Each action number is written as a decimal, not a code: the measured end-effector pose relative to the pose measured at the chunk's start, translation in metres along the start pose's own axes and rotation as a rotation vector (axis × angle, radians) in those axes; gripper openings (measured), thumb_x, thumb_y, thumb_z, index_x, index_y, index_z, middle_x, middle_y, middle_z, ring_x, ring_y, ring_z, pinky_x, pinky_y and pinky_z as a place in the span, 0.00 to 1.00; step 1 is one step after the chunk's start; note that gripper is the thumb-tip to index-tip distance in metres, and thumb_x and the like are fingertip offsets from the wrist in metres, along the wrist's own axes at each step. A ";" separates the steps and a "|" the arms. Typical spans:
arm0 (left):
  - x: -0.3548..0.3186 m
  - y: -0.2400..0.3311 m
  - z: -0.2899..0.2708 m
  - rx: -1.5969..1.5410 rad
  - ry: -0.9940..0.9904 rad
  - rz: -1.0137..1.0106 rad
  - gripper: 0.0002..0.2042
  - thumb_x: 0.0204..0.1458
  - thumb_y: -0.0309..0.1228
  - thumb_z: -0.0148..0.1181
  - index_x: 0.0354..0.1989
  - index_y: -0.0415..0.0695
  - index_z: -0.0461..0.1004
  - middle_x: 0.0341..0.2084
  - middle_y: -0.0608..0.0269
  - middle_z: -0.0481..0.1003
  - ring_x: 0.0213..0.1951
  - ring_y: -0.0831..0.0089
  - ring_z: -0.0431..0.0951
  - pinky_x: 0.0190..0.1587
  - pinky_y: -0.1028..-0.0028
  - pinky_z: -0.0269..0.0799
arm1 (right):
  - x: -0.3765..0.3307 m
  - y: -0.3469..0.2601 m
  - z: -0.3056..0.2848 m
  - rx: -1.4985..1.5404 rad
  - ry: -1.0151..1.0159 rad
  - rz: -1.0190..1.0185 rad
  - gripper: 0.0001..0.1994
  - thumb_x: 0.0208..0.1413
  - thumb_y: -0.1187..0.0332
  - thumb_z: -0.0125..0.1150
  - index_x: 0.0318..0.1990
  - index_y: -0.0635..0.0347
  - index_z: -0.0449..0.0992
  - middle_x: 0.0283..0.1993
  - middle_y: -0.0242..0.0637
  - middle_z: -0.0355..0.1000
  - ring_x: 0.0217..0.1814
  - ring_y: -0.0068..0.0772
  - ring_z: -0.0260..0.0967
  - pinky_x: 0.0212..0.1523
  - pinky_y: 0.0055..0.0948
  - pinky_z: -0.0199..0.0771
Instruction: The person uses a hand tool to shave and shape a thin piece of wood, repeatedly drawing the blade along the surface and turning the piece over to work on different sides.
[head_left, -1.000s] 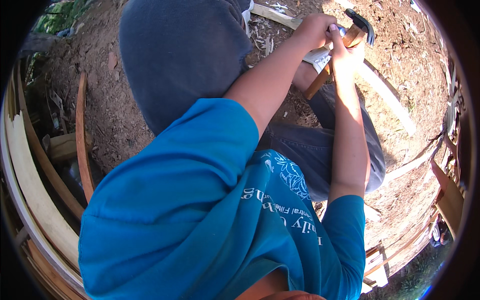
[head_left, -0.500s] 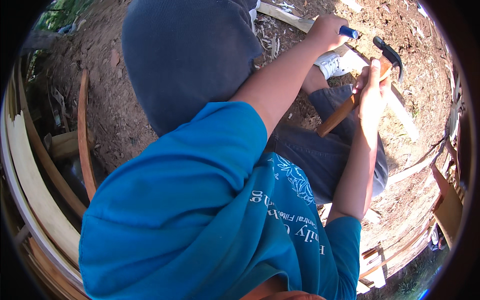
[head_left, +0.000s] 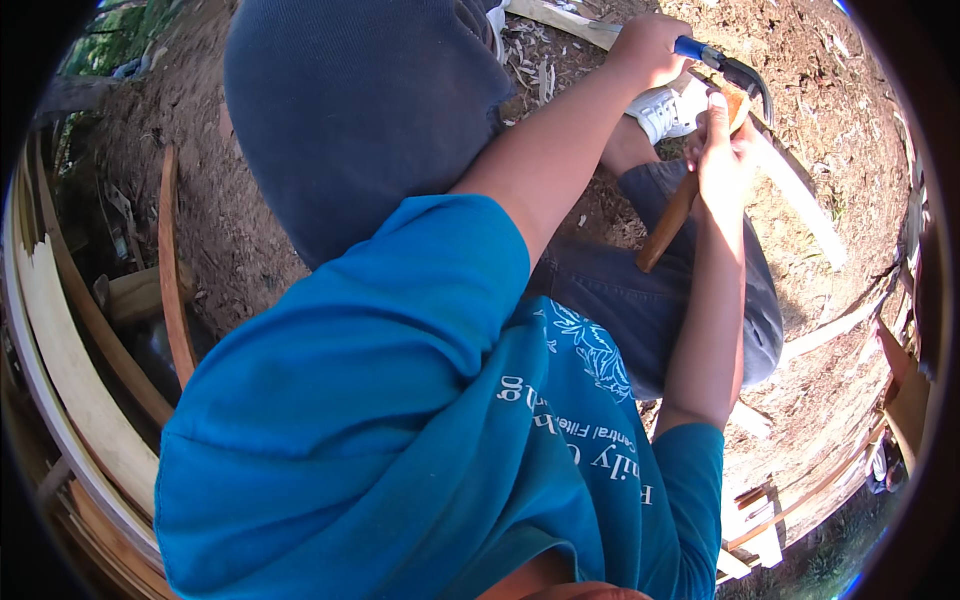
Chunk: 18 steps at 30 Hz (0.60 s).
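Note:
My left hand (head_left: 650,50) is closed around the blue handle (head_left: 688,46) of what looks like a chisel; its blade is hidden. The handle's end pokes out to the right of my fist. In my right hand (head_left: 722,160) is a claw hammer (head_left: 745,78), gripped high on its wooden shaft just below the dark head. That head meets or overlaps the end of the blue handle; contact is hard to judge. Beneath both hands runs a long pale wood strip (head_left: 800,200), partly covered by my hands and by a white shoe (head_left: 665,112).
Wood shavings (head_left: 535,70) litter the dirt around the strip's far end. At the left, long boards (head_left: 75,350) and a reddish-brown slat (head_left: 172,260) lean close by. More wood pieces (head_left: 755,525) lie at the lower right. My bent legs (head_left: 640,300) flank the work.
The hammer has moved up and left, bringing its head to the end of the blue handle. My left hand has shifted slightly upward, still gripping.

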<state>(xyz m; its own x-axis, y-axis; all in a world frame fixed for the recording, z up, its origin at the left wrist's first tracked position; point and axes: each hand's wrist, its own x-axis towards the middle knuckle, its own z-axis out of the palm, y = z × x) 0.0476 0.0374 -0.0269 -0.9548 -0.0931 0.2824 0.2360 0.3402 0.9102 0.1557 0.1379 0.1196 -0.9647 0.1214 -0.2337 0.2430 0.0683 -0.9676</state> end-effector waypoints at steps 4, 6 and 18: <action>-0.002 0.002 -0.001 0.088 -0.030 0.006 0.06 0.46 0.36 0.68 0.30 0.50 0.82 0.28 0.53 0.80 0.35 0.50 0.81 0.41 0.54 0.77 | 0.000 0.003 0.005 0.031 0.069 -0.022 0.07 0.72 0.66 0.54 0.41 0.58 0.68 0.20 0.22 0.61 0.14 0.12 0.54 0.14 0.20 0.54; -0.004 0.013 -0.009 -0.017 -0.055 -0.022 0.04 0.48 0.29 0.61 0.31 0.45 0.77 0.29 0.45 0.78 0.37 0.44 0.79 0.39 0.53 0.73 | 0.006 0.003 -0.007 -0.039 -0.030 0.047 0.08 0.72 0.65 0.54 0.41 0.58 0.68 0.20 0.22 0.62 0.15 0.13 0.54 0.14 0.20 0.55; -0.003 0.015 -0.016 -0.062 -0.152 0.004 0.08 0.51 0.27 0.58 0.39 0.43 0.79 0.37 0.44 0.80 0.44 0.44 0.79 0.45 0.56 0.75 | 0.010 0.006 -0.013 -0.030 -0.002 0.025 0.09 0.72 0.63 0.55 0.41 0.56 0.68 0.19 0.23 0.62 0.14 0.14 0.55 0.14 0.21 0.57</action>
<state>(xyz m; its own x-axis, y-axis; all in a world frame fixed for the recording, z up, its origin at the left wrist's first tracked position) 0.0572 0.0278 -0.0090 -0.9691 0.0528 0.2410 0.2460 0.2817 0.9274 0.1489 0.1529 0.1126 -0.9585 0.1211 -0.2580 0.2699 0.0953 -0.9582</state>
